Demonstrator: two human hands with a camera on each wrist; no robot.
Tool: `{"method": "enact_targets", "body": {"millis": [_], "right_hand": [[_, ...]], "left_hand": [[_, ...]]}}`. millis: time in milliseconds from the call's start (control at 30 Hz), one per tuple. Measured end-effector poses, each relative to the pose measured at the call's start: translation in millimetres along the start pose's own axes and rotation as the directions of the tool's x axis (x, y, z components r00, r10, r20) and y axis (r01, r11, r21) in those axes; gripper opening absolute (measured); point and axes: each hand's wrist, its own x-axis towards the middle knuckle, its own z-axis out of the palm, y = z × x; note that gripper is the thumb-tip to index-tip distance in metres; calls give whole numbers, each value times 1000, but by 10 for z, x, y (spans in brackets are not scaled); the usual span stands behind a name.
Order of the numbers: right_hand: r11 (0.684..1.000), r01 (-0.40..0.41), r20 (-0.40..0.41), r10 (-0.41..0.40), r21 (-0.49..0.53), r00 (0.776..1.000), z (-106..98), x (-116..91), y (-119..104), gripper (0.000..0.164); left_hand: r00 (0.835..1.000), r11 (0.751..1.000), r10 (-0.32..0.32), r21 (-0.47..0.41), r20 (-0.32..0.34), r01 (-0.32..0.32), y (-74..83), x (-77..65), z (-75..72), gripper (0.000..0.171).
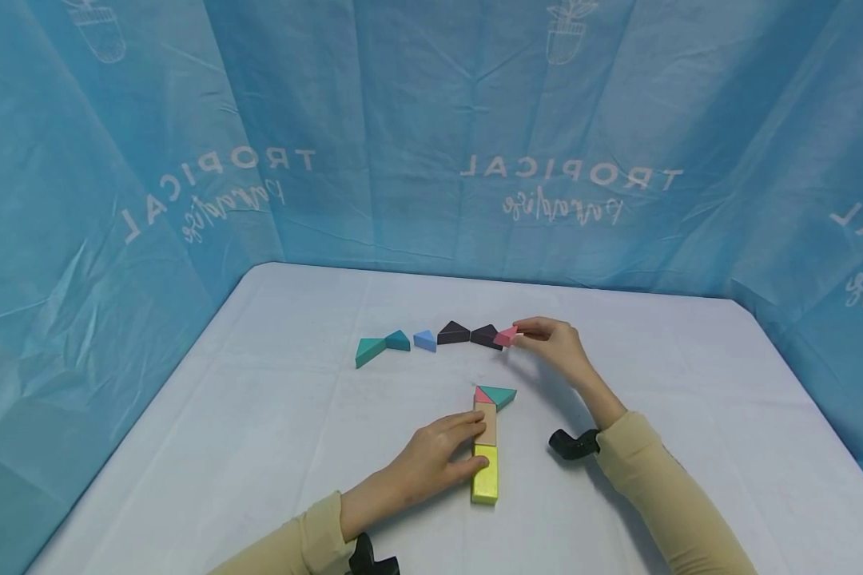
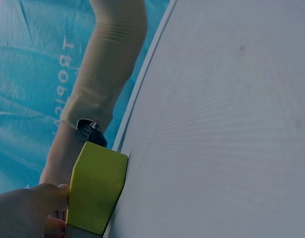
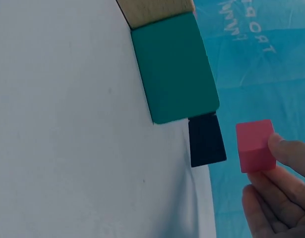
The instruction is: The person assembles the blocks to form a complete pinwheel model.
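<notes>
My right hand (image 1: 561,347) pinches a small pink triangular block (image 1: 506,336) between thumb and fingers, raised beside the black blocks. In the right wrist view the pink block (image 3: 255,146) shows at the fingertips. My left hand (image 1: 439,455) rests its fingers on a plain wooden block (image 1: 486,425) and its thumb on a yellow block (image 1: 485,479). These two lie end to end in a column. At the column's far end sit a pink triangle (image 1: 480,395) and a green triangle (image 1: 499,396), side by side. The yellow block (image 2: 97,188) is close to the thumb in the left wrist view.
Farther back, a row holds a green triangle (image 1: 369,350), a teal triangle (image 1: 398,340), a light blue triangle (image 1: 425,340) and two black triangles (image 1: 453,332). A white cloth (image 1: 273,431) covers the table, with a blue printed curtain (image 1: 403,120) around it.
</notes>
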Motion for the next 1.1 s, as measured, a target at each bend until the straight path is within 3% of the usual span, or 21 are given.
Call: {"method": "enact_targets", "body": {"millis": [433, 800, 1033, 1100], "right_hand": [[997, 80, 112, -79, -6, 991, 173, -210, -82, 34], [992, 123, 168, -121, -1, 978, 233, -258, -42, 35], [993, 118, 190, -117, 8, 975, 236, -295, -36, 34], [993, 115, 202, -113, 3, 973, 216, -346, -134, 32]], "left_hand": [[1000, 1000, -14, 12, 22, 14, -5, 6, 0, 48], [1000, 1000, -7, 1, 14, 7, -1, 4, -2, 46], [1000, 1000, -6, 1, 12, 6, 3, 5, -11, 46], [1000, 1000, -7, -1, 12, 7, 5, 6, -15, 46]]}}
